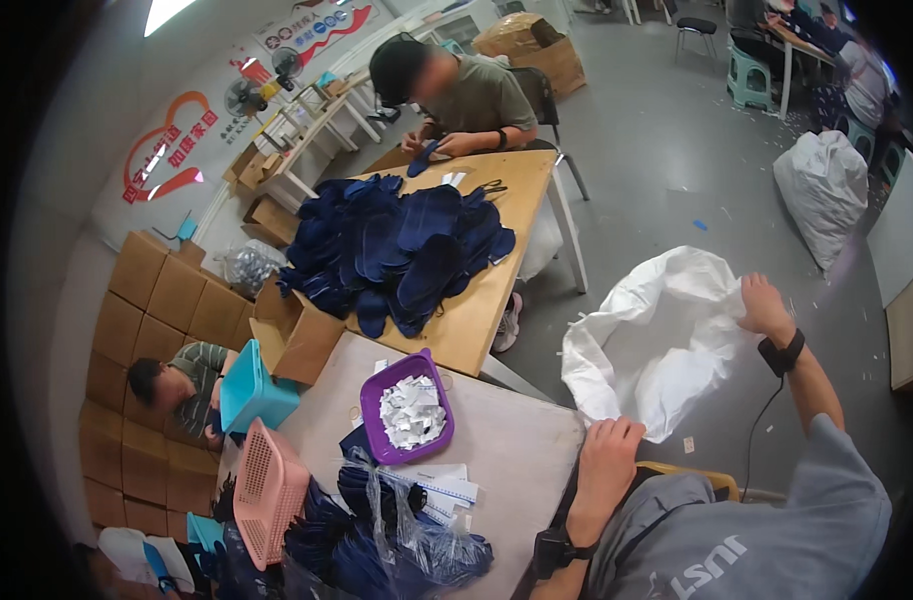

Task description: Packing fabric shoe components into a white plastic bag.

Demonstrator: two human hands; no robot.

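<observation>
A large white woven sack (589, 365) hangs with its mouth wide open beside the table. My left hand (609, 458) is closed on its near rim, close to the table's corner. On the far right of the rim, my right hand (767, 308) grips the sack's edge with bent fingers. The inside looks white, and I can make out no contents. Black bands circle both my wrists, and a thin cable hangs from the right one.
On my pale table (517, 440) are a purple basket (373, 425) of white slips, a pink basket (269, 490) and bagged navy pieces (417, 560). Navy insole-shaped pieces (377, 240) cover the wooden table, where a co-worker (477, 105) sits. A full white sack (825, 190) stands on the floor.
</observation>
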